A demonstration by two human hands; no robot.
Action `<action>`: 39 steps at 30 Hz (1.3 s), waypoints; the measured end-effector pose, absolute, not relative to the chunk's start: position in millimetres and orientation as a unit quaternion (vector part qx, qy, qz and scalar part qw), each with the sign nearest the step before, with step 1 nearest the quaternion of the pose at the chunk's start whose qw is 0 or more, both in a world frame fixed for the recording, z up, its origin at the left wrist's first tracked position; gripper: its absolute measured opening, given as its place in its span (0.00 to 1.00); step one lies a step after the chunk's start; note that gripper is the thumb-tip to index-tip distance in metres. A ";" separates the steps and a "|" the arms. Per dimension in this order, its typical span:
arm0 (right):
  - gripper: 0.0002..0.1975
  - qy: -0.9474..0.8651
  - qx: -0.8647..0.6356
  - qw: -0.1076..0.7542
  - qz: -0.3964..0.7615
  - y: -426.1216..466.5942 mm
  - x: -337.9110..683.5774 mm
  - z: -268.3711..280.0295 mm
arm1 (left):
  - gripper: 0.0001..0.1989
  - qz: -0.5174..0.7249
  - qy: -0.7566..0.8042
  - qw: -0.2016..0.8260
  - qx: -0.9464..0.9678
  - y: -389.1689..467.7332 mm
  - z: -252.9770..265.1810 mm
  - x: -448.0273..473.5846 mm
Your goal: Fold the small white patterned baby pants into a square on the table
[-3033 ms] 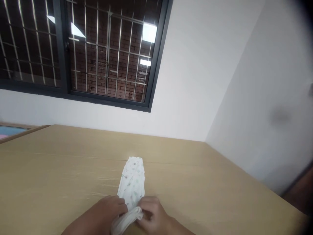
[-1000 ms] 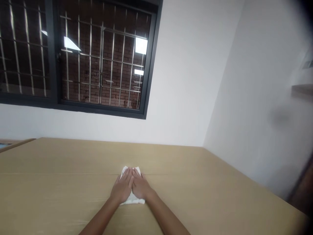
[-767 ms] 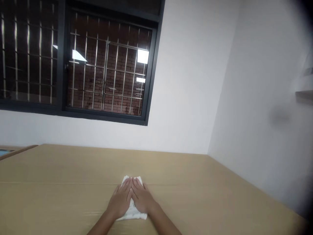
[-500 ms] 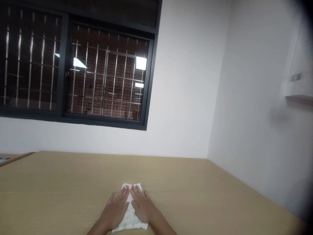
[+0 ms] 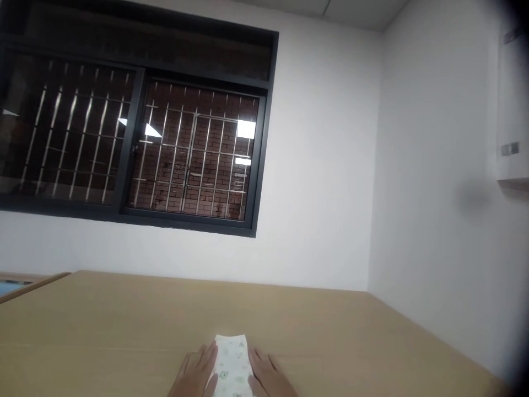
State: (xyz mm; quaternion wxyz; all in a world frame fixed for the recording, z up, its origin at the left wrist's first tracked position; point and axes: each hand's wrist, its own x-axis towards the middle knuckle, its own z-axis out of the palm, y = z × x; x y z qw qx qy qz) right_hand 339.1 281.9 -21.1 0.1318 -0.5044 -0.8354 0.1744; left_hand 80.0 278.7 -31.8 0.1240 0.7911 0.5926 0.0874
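Note:
A white, flat piece with small green prints, which looks like a diaper, lies on the wooden tabletop at the bottom middle. Its near end is cut off by the picture's lower edge. My left hand rests along its left side, fingers stretched out and the fingertips touching the edge. Along the right side lies my right hand, also with straight fingers, its thumb and index finger at the edge. Neither hand grips anything. Both wrists are out of view.
Behind the table is a white wall with a dark-framed, barred window. A side wall runs along the table's right edge. A white cabinet hangs at the upper right. Another wooden edge is at the far left.
My hands have moved apart from the middle of the white printed piece to its two sides, uncovering its surface. The view has tilted up, so the table sits lower.

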 end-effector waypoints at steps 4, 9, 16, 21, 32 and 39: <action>0.32 -0.818 -0.502 0.217 0.179 279.7 343.5 -22.5 | 0.34 0.162 0.617 0.127 0.759 288.0 -41.7 77.2; 0.35 -0.859 -0.369 0.312 0.170 269.9 342.4 -16.4 | 0.16 0.304 0.522 0.096 0.791 277.5 -27.4 76.8; 0.26 -0.914 -0.258 0.294 0.108 271.9 322.9 -33.9 | 0.09 0.193 0.439 0.173 0.860 255.0 -9.7 73.7; 0.16 -0.906 -0.294 0.286 0.103 269.5 322.1 -38.6 | 0.08 0.203 0.410 0.147 0.877 256.1 -11.0 76.7; 0.11 -0.886 -0.346 0.267 0.155 253.5 321.9 -21.3 | 0.05 0.194 0.413 0.150 0.877 264.5 -11.4 68.9; 0.08 -0.776 -0.389 0.321 0.380 271.9 313.0 -13.6 | 0.10 0.110 0.384 0.318 0.860 270.7 42.6 56.2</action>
